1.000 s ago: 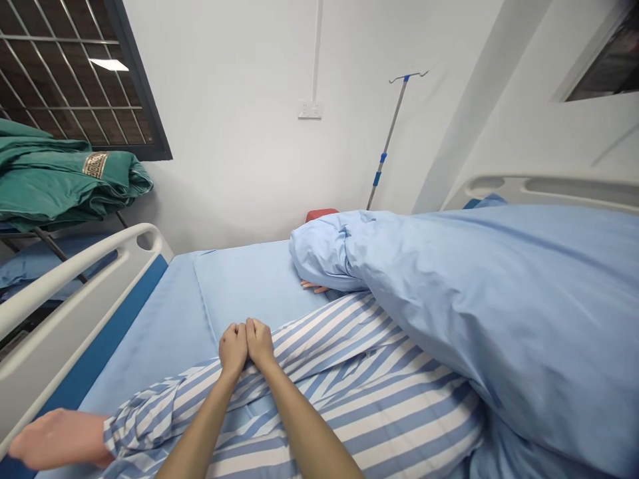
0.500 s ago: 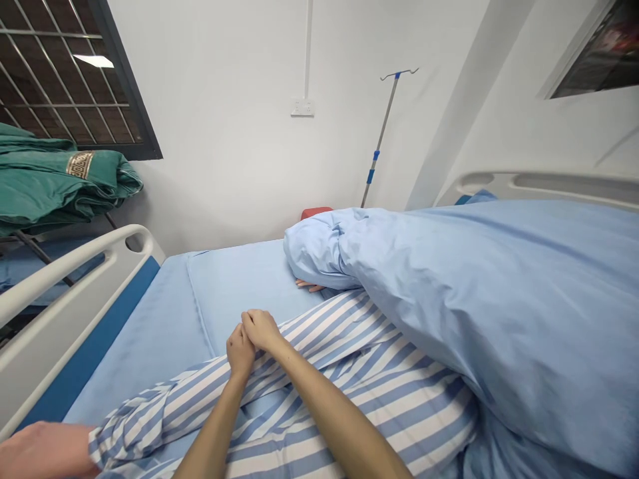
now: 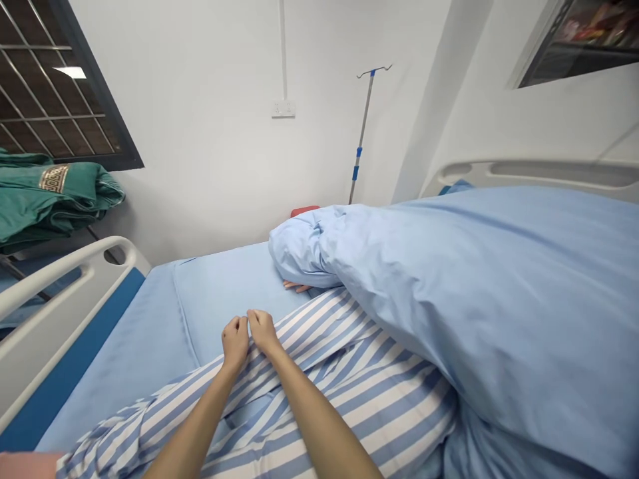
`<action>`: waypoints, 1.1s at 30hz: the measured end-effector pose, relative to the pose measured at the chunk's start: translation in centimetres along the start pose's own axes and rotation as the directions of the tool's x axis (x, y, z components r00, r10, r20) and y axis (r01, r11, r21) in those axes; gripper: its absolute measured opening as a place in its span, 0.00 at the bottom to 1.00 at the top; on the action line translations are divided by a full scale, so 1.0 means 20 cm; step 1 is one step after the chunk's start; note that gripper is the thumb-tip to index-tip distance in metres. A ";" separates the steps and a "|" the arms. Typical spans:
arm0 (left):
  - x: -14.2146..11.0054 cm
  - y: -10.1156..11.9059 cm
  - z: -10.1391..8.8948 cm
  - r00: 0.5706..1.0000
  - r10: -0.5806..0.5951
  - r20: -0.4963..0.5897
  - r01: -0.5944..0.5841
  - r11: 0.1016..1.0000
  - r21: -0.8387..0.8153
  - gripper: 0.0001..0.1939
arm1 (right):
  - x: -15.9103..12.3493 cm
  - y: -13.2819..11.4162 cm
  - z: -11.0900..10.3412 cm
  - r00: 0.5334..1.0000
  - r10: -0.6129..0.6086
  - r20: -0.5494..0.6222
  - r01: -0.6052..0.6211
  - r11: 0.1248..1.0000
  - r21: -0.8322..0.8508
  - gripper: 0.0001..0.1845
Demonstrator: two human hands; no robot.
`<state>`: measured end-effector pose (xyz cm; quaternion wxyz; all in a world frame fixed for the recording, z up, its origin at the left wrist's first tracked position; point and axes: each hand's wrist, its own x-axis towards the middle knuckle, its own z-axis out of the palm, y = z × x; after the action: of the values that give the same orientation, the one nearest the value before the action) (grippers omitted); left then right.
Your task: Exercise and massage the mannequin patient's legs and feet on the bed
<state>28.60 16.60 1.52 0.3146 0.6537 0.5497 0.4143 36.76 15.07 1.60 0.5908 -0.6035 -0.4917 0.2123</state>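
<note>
My left hand [image 3: 234,339] is closed, knuckles up, at the far edge of a blue-and-white striped trouser leg [image 3: 174,399]. Close beside it, my right hand [image 3: 261,329] is curled the same way, with a narrow gap between the two. Whether cloth is pinched inside the fingers is hidden. The striped clothing covers a lying figure, whose bare skin [image 3: 30,464] shows at the lower left edge. Its fingers [image 3: 297,287] peek out from under a light blue quilt [image 3: 449,286], bunched over the figure on the right.
Everything lies on a bed with a blue sheet [image 3: 224,279]. A white-and-blue end board [image 3: 100,319] closes the left side, another board [image 3: 559,174] the right. Behind stand an IV pole [image 3: 363,126] and something red [image 3: 304,211]. Green folded cloth [image 3: 60,199] hangs at far left.
My hands, which were pressed together and overlapping, have drawn slightly apart. The view has shifted to the right, so the scene sits further left.
</note>
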 end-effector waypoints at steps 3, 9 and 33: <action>-0.01 0.04 0.10 0.995 -0.084 -0.046 0.081 0.993 -0.082 0.16 | 0.01 0.01 -0.01 0.998 0.046 -0.045 -0.041 0.994 0.098 0.22; -0.05 0.05 0.13 0.997 -0.075 -0.037 0.077 0.995 0.064 0.17 | 0.02 0.03 0.00 0.994 0.090 -0.055 -0.082 0.988 0.128 0.21; 0.04 0.35 0.32 0.999 -0.036 -0.036 0.031 0.990 -0.134 0.17 | 0.11 0.06 -0.37 0.996 0.064 0.060 -0.078 0.961 0.266 0.21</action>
<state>37.50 16.22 4.87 0.3541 0.6138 0.5373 0.4573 44.40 13.37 2.72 0.6463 -0.5297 -0.4512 0.3133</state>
